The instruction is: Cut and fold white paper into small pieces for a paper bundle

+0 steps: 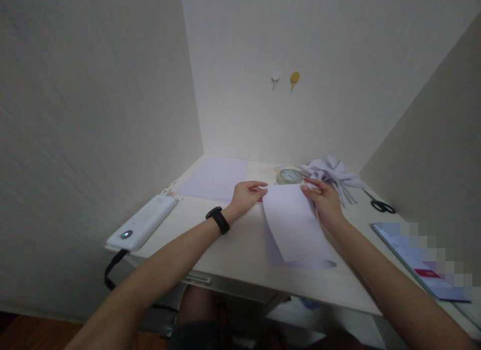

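Note:
A white sheet of paper [295, 224] lies on the pale wooden desk [233, 249], curled over on itself so its near end forms a loop. My left hand [246, 195] pinches the sheet's far left corner. My right hand [325, 202] holds the far right corner, fingers laid on the paper. A black band sits on my left wrist.
A stack of white sheets [216, 178] lies at the back left. A tape roll [289, 176] and a pile of folded paper pieces [334, 173] sit behind my hands, black scissors [381, 205] to the right. A white power bank [145, 222] rests at the left edge, a booklet [417, 262] at the right.

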`<move>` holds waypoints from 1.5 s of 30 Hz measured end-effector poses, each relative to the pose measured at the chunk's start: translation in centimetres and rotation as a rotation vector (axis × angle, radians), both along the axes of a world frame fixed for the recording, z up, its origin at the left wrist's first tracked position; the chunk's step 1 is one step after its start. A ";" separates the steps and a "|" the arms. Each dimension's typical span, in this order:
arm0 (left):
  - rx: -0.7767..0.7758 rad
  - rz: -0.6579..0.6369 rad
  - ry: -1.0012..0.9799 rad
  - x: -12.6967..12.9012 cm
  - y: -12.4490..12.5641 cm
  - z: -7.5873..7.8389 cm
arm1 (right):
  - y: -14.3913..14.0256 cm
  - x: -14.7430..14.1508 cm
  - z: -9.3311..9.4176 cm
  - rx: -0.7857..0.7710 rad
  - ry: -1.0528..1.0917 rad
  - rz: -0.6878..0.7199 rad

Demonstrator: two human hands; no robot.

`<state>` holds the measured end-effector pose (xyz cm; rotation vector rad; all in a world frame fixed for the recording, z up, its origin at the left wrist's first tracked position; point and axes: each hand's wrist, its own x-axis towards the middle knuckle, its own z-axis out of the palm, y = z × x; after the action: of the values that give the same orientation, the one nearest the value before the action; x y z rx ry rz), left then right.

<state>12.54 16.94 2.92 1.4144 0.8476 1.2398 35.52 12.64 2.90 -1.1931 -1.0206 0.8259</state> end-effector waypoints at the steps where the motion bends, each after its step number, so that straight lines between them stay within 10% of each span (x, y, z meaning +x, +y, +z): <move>1: -0.002 -0.002 0.000 0.0 0.1 -0.1 | 0.0 -0.1 0.0 0.006 0.026 -0.017; 12: -0.018 -0.016 0.007 0.0 0.0 -0.1 | -0.2 -0.3 0.7 0.011 0.042 -0.168; 31: -0.199 -0.111 -0.081 -0.7 0.0 0.3 | -0.8 -1.1 1.0 -0.352 0.131 0.120; 39: -0.238 -0.101 -0.078 -0.8 0.2 0.5 | -0.8 -0.8 0.6 0.002 -0.868 -0.275; 45: -0.239 -0.092 -0.076 -0.8 0.3 0.7 | -0.9 -0.6 0.8 -0.005 -1.003 -0.320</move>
<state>11.75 17.25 3.57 1.1938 0.8387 1.0772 34.97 11.79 3.65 -1.7642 -1.5462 -0.0836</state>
